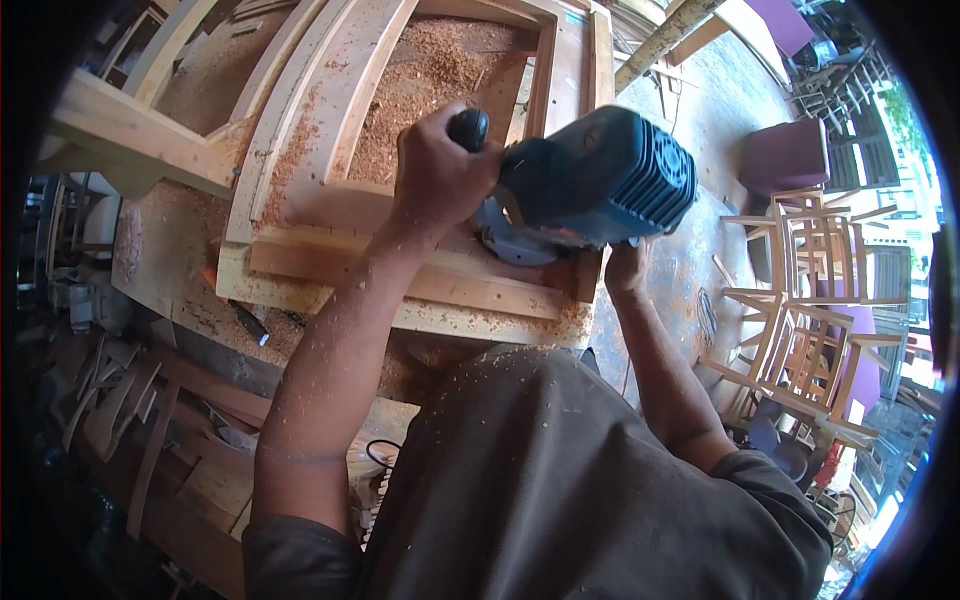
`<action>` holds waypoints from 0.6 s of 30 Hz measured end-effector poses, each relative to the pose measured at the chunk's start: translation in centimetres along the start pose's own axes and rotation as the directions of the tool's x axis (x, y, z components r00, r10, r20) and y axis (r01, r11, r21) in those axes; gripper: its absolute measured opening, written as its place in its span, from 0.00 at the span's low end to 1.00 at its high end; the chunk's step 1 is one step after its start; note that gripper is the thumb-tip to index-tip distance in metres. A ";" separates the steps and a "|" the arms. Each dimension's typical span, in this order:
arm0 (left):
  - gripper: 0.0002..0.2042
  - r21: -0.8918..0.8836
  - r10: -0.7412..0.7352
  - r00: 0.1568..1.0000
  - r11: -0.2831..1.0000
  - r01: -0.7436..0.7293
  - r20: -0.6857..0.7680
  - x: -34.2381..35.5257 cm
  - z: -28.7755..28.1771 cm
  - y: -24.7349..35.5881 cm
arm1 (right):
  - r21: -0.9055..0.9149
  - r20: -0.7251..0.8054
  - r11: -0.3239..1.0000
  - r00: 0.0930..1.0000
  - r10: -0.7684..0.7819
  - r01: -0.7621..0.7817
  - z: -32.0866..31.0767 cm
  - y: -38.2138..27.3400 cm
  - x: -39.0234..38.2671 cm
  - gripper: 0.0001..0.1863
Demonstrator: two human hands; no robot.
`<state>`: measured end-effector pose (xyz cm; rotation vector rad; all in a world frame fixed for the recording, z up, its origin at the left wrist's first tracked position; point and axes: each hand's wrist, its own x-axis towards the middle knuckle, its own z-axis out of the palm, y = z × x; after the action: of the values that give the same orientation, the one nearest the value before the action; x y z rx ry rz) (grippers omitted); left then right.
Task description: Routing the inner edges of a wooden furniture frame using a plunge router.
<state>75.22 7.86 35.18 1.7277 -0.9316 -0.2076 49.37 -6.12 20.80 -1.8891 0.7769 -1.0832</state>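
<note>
A blue plunge router [590, 185] with a vented motor housing leans over the near right part of a wooden frame [400, 285]. Its rounded base [515, 247] is at the frame's near rail. My left hand [445, 165] is closed round the router's black knob handle [468, 130]. On the other side, my right hand [628, 268] grips the tool low down, its fingers mostly hidden by the motor housing. The cutter cannot be seen. Wood shavings [430, 75] lie thick inside the frame opening and dust its rails.
Another wooden frame [150, 135] stands at the left. Wood offcuts [150, 430] are heaped below it, and a dark-handled tool [250, 325] lies by the work's left corner. Unfinished wooden chairs [800, 310] and a purple block [785, 158] stand on the right.
</note>
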 end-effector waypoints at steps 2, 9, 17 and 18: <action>0.08 -0.021 -0.009 1.000 1.000 0.010 0.029 -0.5 -0.1 0.0 | -0.376 0.116 0.879 0.956 -0.269 0.293 -0.4 1.0 -0.1 0.20; 0.06 -0.008 -0.003 1.000 1.000 0.003 0.006 -0.7 0.3 -0.1 | -0.368 0.090 0.841 0.916 -0.391 0.396 0.7 3.1 1.9 0.21; 0.04 0.034 0.008 1.000 0.999 -0.007 -0.011 7.7 3.0 -1.9 | 0.055 -0.083 0.986 0.985 -0.152 0.157 2.9 4.6 8.0 0.20; 0.05 0.045 0.037 0.999 0.998 -0.036 -0.031 9.2 3.6 -2.3 | -0.120 -0.039 0.967 0.972 -0.232 0.226 3.2 5.6 9.6 0.15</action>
<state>80.50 -0.74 34.58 1.7490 -0.9498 -0.1357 55.83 -15.44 18.72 -2.0949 0.6741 -1.2587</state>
